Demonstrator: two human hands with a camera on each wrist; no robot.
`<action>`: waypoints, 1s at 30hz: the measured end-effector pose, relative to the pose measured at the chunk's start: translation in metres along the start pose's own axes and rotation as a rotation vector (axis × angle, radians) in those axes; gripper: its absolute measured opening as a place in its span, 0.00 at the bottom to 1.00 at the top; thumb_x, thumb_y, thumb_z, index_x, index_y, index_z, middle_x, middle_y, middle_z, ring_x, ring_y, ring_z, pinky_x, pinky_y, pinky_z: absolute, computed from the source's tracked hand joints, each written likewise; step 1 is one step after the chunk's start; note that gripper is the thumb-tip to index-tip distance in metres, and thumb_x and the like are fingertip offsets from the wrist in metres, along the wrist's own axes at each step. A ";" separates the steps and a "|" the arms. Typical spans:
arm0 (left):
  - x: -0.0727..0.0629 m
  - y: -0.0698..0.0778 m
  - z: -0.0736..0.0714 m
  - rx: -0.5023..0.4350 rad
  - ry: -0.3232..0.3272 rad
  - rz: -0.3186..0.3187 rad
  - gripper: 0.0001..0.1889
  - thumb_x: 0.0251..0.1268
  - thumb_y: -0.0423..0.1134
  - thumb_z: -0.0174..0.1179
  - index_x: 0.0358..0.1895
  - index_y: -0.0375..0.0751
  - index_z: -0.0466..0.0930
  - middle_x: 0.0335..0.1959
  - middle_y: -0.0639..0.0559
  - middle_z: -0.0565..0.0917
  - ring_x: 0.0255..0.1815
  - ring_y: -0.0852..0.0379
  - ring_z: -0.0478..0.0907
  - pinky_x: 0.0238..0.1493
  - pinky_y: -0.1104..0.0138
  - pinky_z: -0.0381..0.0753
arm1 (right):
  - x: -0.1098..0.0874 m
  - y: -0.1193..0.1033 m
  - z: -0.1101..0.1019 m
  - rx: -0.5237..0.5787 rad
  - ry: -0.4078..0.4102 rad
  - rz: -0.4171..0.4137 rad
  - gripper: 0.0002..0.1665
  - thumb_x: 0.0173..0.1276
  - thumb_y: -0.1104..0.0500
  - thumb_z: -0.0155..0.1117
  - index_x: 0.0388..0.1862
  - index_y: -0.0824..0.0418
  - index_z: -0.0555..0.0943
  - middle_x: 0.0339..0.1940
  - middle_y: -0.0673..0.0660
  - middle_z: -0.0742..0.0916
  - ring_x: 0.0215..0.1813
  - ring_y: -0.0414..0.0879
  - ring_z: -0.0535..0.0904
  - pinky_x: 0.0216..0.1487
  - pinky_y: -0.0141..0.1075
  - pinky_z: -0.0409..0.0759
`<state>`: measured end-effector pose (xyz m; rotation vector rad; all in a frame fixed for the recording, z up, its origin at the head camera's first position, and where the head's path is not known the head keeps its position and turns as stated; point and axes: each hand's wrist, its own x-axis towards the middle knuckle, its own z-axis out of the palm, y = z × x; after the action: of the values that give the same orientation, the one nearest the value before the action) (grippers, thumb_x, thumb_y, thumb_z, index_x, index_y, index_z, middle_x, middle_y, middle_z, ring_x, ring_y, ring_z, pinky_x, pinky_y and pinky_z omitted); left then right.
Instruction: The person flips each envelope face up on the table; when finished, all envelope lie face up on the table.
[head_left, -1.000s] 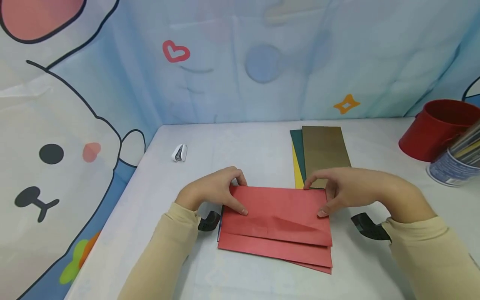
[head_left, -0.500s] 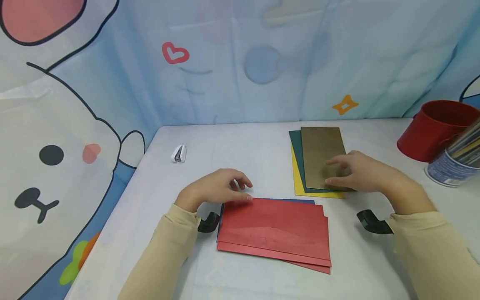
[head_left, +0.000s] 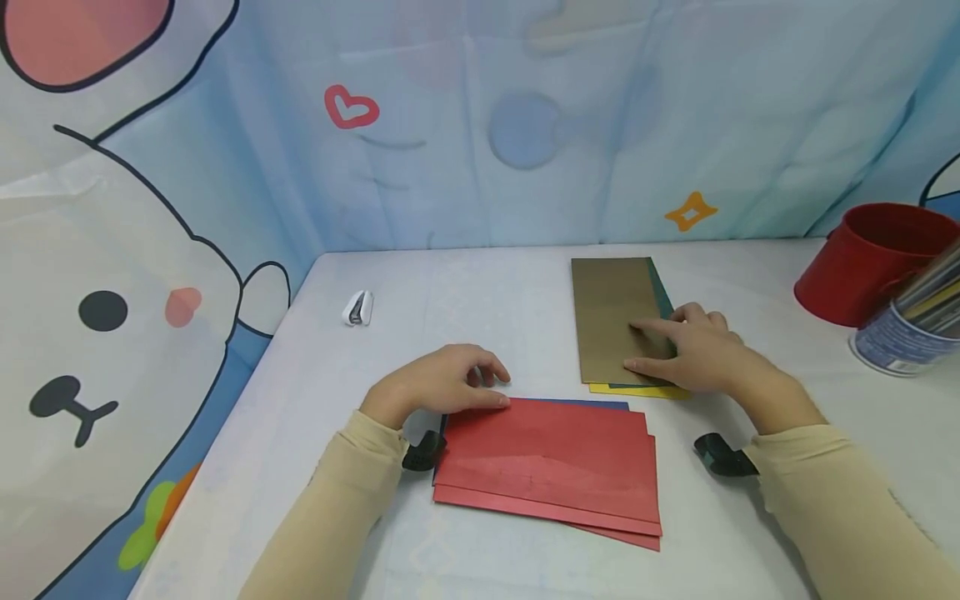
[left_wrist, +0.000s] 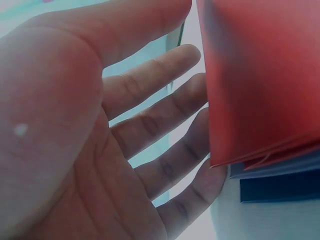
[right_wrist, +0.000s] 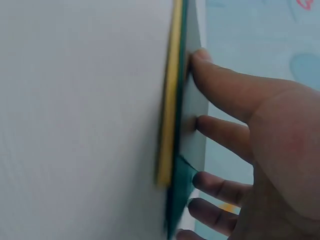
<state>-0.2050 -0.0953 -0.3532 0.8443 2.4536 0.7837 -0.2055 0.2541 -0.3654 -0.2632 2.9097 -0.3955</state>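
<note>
A big blue curtain (head_left: pixel 450 183) with a bear, a heart and a star on it hangs behind a white worktop (head_left: pixel 465 308). Two tan sleeves (head_left: pixel 322 508) reach in from below.

Near the middle of the worktop lies a pile of red sheets (head_left: pixel 547 458). They lie a bit crooked, and a strip of blue paper (head_left: pixel 585 403) peeks out at the far edge. Just past the pile, to the right, lies a gold sheet (head_left: pixel 611 308). Green paper (head_left: pixel 662 290) and yellow paper (head_left: pixel 667 392) stick out from under it.

The right hand (head_left: pixel 697 350) has its thumb and first finger touching the gold sheet. Its grip is loose, with the fingers apart. The left hand (head_left: pixel 438 383) has its thumb over the far edge of the red sheets, near the left corner. Its grip is loose too, with the fingers spread past the edge.

Far to the right is a red mug (head_left: pixel 855 275). In front of it is a pot (head_left: pixel 892 337) with sticks (head_left: pixel 937 292) in it. Away on the left sits a little white thing (head_left: pixel 358 307).
</note>
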 end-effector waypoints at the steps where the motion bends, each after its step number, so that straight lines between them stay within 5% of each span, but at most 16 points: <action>1: 0.000 0.000 0.001 0.009 0.002 0.002 0.15 0.67 0.47 0.68 0.53 0.48 0.84 0.44 0.56 0.80 0.43 0.59 0.77 0.47 0.66 0.77 | 0.000 -0.003 0.001 -0.002 0.006 -0.010 0.49 0.65 0.32 0.65 0.74 0.62 0.69 0.61 0.77 0.65 0.58 0.74 0.60 0.48 0.64 0.70; 20: 0.008 -0.001 0.009 0.077 0.048 0.019 0.15 0.67 0.46 0.67 0.53 0.46 0.84 0.38 0.56 0.78 0.37 0.60 0.75 0.42 0.67 0.75 | -0.006 -0.047 0.017 0.002 0.051 -0.077 0.49 0.63 0.29 0.65 0.73 0.59 0.71 0.59 0.72 0.70 0.58 0.69 0.62 0.51 0.66 0.63; 30: 0.011 0.003 0.011 0.116 0.101 0.001 0.16 0.70 0.45 0.65 0.56 0.45 0.83 0.34 0.57 0.79 0.34 0.60 0.75 0.42 0.67 0.76 | -0.005 -0.029 0.001 -0.021 0.044 -0.057 0.47 0.64 0.32 0.67 0.73 0.60 0.72 0.60 0.75 0.69 0.59 0.73 0.63 0.48 0.66 0.67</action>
<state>-0.2057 -0.0822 -0.3615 0.8671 2.6088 0.7064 -0.1962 0.2271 -0.3575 -0.3452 2.9563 -0.3851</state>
